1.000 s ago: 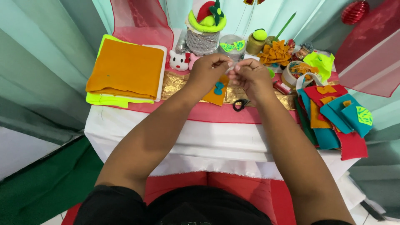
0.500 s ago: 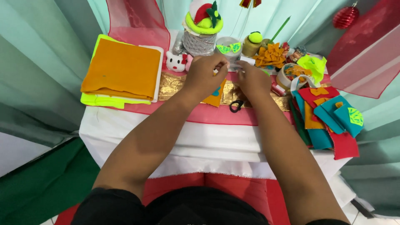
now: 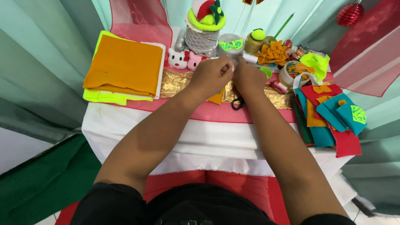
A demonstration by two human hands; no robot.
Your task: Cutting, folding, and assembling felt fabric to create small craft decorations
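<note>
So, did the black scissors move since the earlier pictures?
No. The black scissors lie in the same place at the front edge of the gold foil strip.

Both hands have drawn closer together and moved farther out over the table: the left hand (image 3: 210, 77) and right hand (image 3: 248, 79) now pinch almost knuckle to knuckle, covering more of the scissors (image 3: 238, 103) below them
</note>
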